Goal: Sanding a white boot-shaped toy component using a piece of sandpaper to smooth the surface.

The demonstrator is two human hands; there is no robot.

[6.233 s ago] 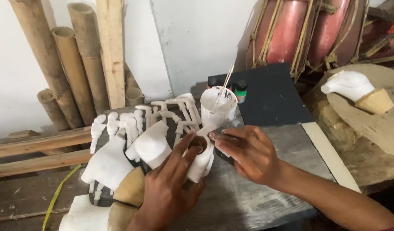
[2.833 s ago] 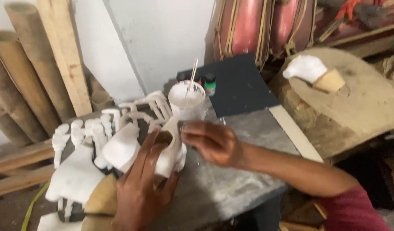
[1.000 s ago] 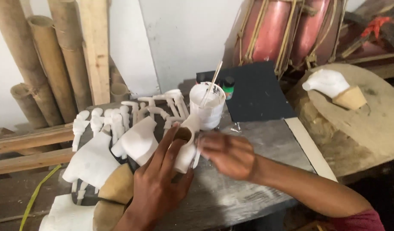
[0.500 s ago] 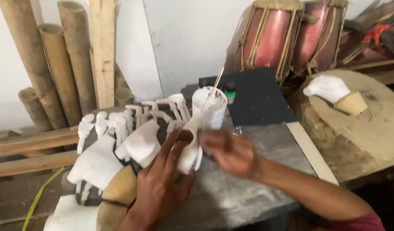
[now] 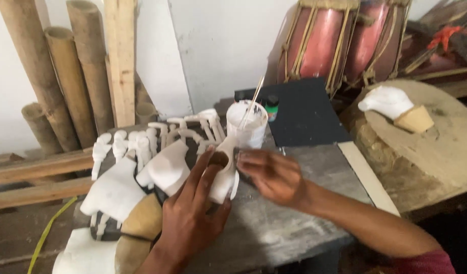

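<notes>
I count two hands at work in the middle of the frame. My left hand has its fingers wrapped around a small white carved piece with a round brown hollow at its top, held just above the grey worktop at centre; my right hand lies beside it, fingers together and pressed against the piece's right side, though I cannot tell what, if anything, they pinch. Just behind stands one white pot, smeared with paint, with one thin stick leaning out of it. To the left lies a cluster of matte white painted parts, rounded bodies and a row of slim leg-like pegs, too crowded for me to count exactly; two show bare tan wood at their ends. Upper left, four bamboo poles and one flat plank lean on the pale wall. Upper right I see two red drums laced with cord. At right, one rough round wooden block carries one more white piece with a tan tip. One dark flat board lies behind the pot.
</notes>
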